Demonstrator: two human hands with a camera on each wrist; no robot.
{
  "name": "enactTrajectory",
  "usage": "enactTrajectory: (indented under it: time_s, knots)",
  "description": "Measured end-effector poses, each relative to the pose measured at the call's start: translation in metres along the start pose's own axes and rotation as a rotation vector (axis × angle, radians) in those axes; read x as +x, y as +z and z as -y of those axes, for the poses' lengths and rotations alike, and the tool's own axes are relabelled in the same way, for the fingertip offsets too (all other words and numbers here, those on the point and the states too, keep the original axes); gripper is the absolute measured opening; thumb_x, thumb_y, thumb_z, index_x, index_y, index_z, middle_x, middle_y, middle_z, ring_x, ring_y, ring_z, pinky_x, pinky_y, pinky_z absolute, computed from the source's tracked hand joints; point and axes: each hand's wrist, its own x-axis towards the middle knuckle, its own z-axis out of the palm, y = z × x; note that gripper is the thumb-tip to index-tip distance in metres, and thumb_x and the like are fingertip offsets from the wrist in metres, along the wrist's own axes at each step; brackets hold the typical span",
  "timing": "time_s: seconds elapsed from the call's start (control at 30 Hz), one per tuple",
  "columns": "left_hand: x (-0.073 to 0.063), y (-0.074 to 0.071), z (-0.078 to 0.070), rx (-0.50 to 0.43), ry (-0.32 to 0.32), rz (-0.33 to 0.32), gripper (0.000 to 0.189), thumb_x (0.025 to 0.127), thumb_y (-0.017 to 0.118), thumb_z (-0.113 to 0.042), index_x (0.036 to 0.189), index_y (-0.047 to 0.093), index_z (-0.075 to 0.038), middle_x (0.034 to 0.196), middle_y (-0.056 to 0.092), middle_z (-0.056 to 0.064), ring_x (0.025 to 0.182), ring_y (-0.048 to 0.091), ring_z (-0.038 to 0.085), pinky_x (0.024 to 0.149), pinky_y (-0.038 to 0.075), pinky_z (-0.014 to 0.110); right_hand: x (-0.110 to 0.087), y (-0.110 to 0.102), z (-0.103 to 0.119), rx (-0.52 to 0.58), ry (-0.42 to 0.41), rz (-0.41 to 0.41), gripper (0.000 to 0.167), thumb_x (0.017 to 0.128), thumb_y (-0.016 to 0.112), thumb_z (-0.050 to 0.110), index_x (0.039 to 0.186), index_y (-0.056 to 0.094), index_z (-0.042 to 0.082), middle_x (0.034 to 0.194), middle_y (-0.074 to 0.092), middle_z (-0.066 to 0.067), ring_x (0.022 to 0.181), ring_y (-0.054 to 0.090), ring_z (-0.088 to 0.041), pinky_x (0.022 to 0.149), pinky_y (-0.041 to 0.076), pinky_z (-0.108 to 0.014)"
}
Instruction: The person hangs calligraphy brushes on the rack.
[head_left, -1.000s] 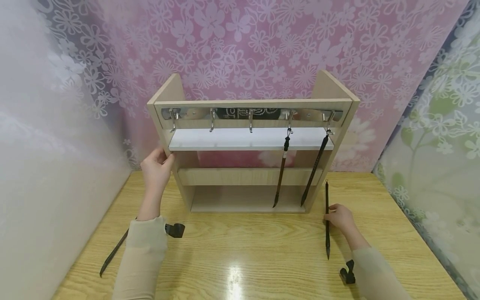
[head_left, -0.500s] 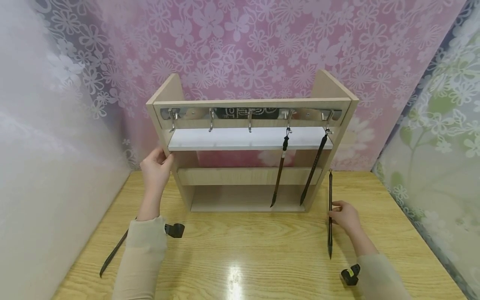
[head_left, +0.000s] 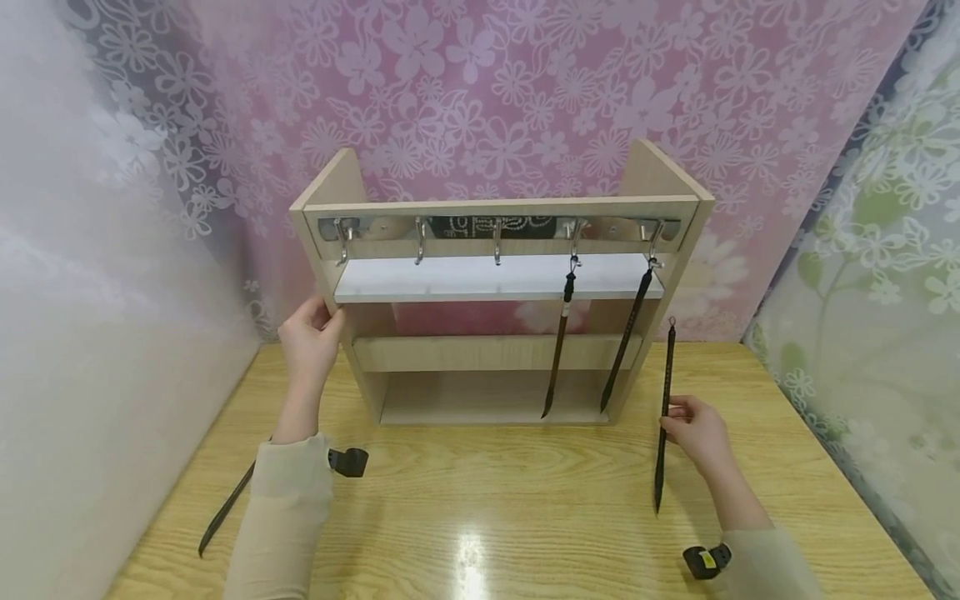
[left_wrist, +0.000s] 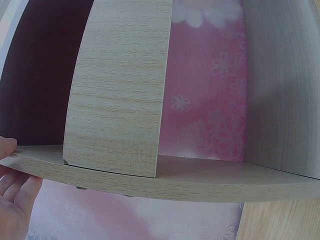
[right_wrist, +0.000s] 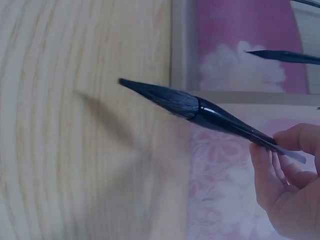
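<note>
My right hand [head_left: 699, 429] pinches a dark calligraphy brush [head_left: 667, 379] midway along its handle, right of the wooden rack. The brush's loop points up and its bristles down; in the right wrist view the dark bristle tip [right_wrist: 170, 100] is clear of the tabletop. With thumb and fingers, my left hand [head_left: 310, 343] grips the left side panel of the rack [head_left: 495, 353]. The left wrist view has that panel edge [left_wrist: 200, 191] between thumb and fingers. From the rack's metal hooks hang a brown-handled brush [head_left: 559, 346] and, on the rightmost hook, a black brush [head_left: 628, 337].
Another dark brush [head_left: 227, 508] lies on the wood-grain table [head_left: 480, 492] at the left, partly hidden by my left forearm. The hook strip [head_left: 457, 227] runs along the rack's top front. Flowered cloth [head_left: 480, 92] stands behind and to the sides.
The right hand has lifted the brush, moving it slightly right and tilting its loop end up and rightward. My left hand keeps its grip on the rack.
</note>
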Motion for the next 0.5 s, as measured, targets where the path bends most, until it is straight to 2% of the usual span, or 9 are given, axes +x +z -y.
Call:
enactTrajectory:
  time_s: [0.17, 0.33, 0.5]
  knots:
    - [-0.001, 0.000, 0.002, 0.034, 0.012, -0.007, 0.017, 0.079, 0.059, 0.001, 0.093, 0.063, 0.006, 0.089, 0.064, 0.019, 0.082, 0.062, 0.024, 0.066, 0.049, 0.013, -0.009, -0.003, 0.011, 0.007, -0.040, -0.039, 0.042, 0.085, 0.053, 0.004, 0.120, 0.040, -0.014, 0.098, 0.049, -0.018, 0.073, 0.049, -0.002, 0.064, 0.052, -0.020]
    - [-0.001, 0.000, 0.002, 0.053, 0.018, -0.009, 0.017, 0.079, 0.058, -0.001, 0.094, 0.063, 0.006, 0.089, 0.064, 0.018, 0.082, 0.062, 0.024, 0.067, 0.051, 0.017, -0.019, -0.005, 0.023, 0.011, -0.095, -0.098, 0.040, 0.084, 0.055, 0.004, 0.118, 0.043, -0.013, 0.099, 0.050, -0.019, 0.073, 0.047, 0.003, 0.063, 0.051, -0.017]
    - [-0.001, 0.000, 0.001, 0.033, 0.023, -0.006, 0.017, 0.079, 0.058, 0.000, 0.094, 0.063, 0.007, 0.090, 0.064, 0.019, 0.083, 0.062, 0.025, 0.069, 0.051, 0.019, -0.029, -0.007, 0.037, 0.008, -0.132, -0.144, 0.040, 0.084, 0.056, 0.008, 0.118, 0.044, -0.010, 0.099, 0.051, -0.017, 0.074, 0.046, 0.006, 0.062, 0.050, -0.015]
